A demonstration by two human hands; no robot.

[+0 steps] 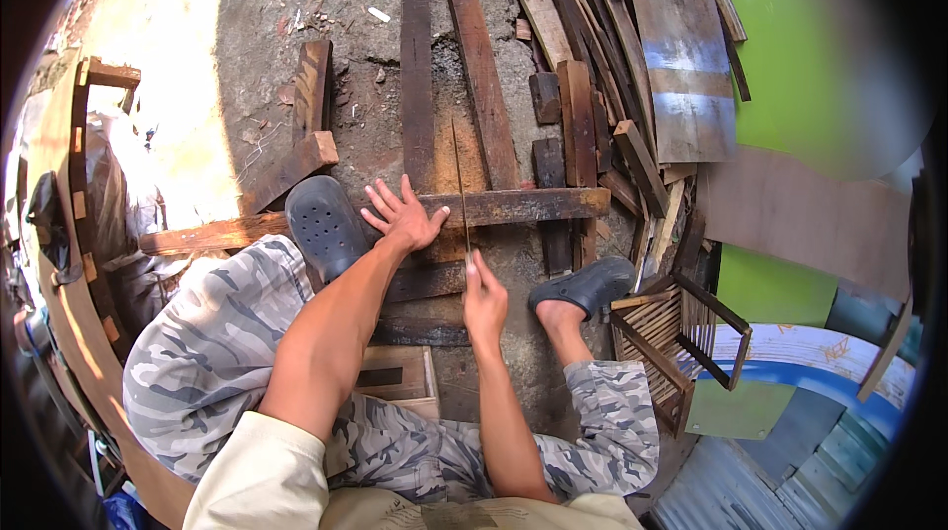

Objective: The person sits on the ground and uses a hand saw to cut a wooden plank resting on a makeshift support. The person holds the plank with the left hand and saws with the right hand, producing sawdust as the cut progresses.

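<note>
A long dark wooden beam [538, 205] lies crosswise in front of me over other timbers. My left hand [400, 221] rests on it with fingers spread, pressing the wood just left of the saw. In my closed right hand [485, 301] is a handsaw [460, 174], its handle mostly hidden by my fingers. The thin blade points away from me and crosses the beam, seen nearly edge-on. My left foot, in a dark clog [326, 226], is on the beam's left part. Orange-brown sawdust [456, 157] is scattered under and beyond the cut.
Two long planks [418, 56] stretch away on the concrete. Stacked boards [592, 26] and short wood blocks [544, 97] lie to the right. A slatted wooden stool [681, 332] lies near my right clog [588, 288]. At left stands a wooden frame [74, 194].
</note>
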